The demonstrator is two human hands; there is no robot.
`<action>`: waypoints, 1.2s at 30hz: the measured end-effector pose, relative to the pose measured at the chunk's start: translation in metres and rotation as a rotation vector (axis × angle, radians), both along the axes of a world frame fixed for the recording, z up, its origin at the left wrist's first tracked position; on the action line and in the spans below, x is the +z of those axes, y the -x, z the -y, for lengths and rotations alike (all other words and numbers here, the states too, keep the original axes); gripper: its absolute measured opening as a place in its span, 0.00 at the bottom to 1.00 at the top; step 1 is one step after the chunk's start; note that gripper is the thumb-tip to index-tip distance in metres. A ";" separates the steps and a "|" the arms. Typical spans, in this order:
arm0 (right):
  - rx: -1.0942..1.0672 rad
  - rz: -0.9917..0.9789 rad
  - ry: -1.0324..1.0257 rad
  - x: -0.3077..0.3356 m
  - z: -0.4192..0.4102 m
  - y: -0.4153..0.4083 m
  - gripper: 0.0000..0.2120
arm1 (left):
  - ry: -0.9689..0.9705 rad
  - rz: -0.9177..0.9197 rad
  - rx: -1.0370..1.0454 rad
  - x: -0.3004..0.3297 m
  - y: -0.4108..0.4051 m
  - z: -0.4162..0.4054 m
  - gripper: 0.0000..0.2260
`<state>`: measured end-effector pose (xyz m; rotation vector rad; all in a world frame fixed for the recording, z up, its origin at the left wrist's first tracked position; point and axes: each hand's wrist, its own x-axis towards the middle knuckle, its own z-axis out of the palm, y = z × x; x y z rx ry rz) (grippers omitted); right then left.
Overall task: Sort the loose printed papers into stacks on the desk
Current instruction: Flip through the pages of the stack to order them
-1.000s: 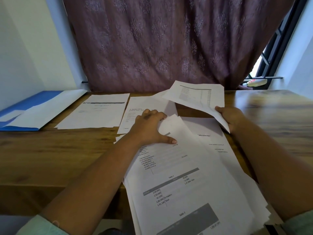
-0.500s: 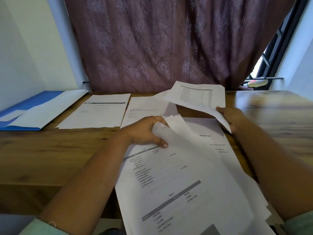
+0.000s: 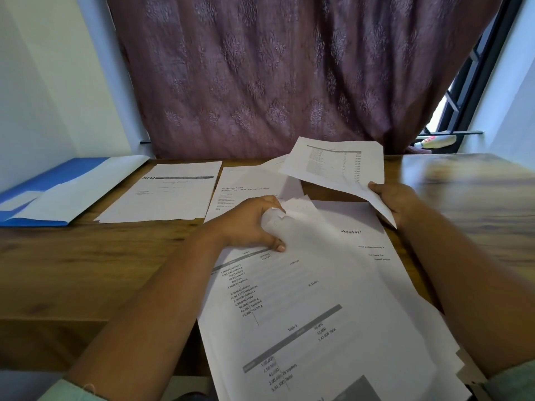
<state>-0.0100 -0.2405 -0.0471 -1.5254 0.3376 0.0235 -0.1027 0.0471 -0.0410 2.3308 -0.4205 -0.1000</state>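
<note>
Head view: the top sheet of the unsorted pile is gripped by the left hand for lifting off, while a table page is pinched aloft by the right hand, likely awaiting its stack.

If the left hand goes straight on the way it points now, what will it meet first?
Probably the sheet raised in the right hand; the left hand points right and away. Depth is unclear, so it might pass beneath.

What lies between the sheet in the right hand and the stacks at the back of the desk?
Nothing visible. The lifted sheet in the right hand hangs over the rear stack, air between them. The left hand grips the near pile, lower and closer.
</note>
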 end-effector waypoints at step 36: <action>0.124 0.437 0.633 0.048 0.027 0.036 0.15 | 0.518 -0.180 -0.068 0.015 0.002 -0.066 0.22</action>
